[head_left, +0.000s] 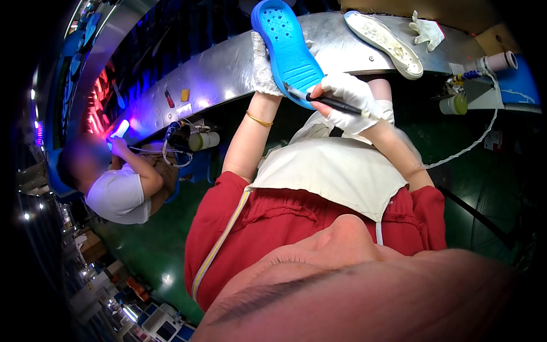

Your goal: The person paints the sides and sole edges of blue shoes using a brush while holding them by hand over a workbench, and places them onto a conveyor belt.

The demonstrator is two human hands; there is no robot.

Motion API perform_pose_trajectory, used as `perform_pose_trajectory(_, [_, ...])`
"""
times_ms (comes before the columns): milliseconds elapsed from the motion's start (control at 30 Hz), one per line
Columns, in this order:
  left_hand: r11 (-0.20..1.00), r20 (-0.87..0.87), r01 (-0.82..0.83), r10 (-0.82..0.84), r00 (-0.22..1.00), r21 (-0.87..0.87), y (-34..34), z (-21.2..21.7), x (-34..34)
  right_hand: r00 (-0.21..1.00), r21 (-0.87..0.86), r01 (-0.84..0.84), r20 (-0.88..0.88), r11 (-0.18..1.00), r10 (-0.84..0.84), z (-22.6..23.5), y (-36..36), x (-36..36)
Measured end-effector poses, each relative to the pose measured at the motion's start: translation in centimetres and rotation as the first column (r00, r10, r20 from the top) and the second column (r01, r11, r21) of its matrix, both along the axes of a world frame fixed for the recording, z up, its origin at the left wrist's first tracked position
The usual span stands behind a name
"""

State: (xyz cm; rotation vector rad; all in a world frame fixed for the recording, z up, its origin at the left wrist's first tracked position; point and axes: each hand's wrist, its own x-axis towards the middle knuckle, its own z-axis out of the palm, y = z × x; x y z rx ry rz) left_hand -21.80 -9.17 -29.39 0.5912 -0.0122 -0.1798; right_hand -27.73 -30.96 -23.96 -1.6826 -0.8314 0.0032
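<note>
Blue shoe sole [288, 48] held up over the near edge of the metal bench [228, 68], long axis running from top-left down to lower-right, perforated face twd camera, ribbed at the lower end. Left hand [263, 65], white knit glove, wrapped round its underside; fingers mostly hidden behind sole. Right hand [348, 100], also gloved, pinching a thin black brush [333, 104], tip at sole's lower end. Pale sole [384, 41] lies flat nr far edge w/ a crumpled glove [426, 31] just beside. Co-worker [117, 188] at left, blurred.
</note>
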Motion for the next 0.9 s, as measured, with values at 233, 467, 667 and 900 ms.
perform_pose_trajectory(233, [0.979,0.059,0.060,-0.050,0.997,-0.195,-2.5,2.7,-3.8,0.923,0.095,0.182,-0.360,0.979,-0.136,0.3,-1.5,2.3])
perform_pose_trajectory(467, [0.998,0.011,-0.050,0.050,0.999,-0.040,-4.3,3.8,-4.0,0.947,0.241,-0.053,-0.297,0.969,0.125,-0.7,-0.1,-0.1])
perform_pose_trajectory(667, [0.989,0.064,-0.149,0.150,0.987,-0.011,-4.0,3.8,-4.0,0.858,0.424,0.198,-0.511,0.884,0.053,-0.9,0.5,-0.2])
perform_pose_trajectory(900, [0.915,0.166,0.099,-0.036,0.985,-0.390,-2.9,3.9,-3.1,0.702,0.472,0.196,-0.680,0.859,0.214,-0.7,0.2,0.1])
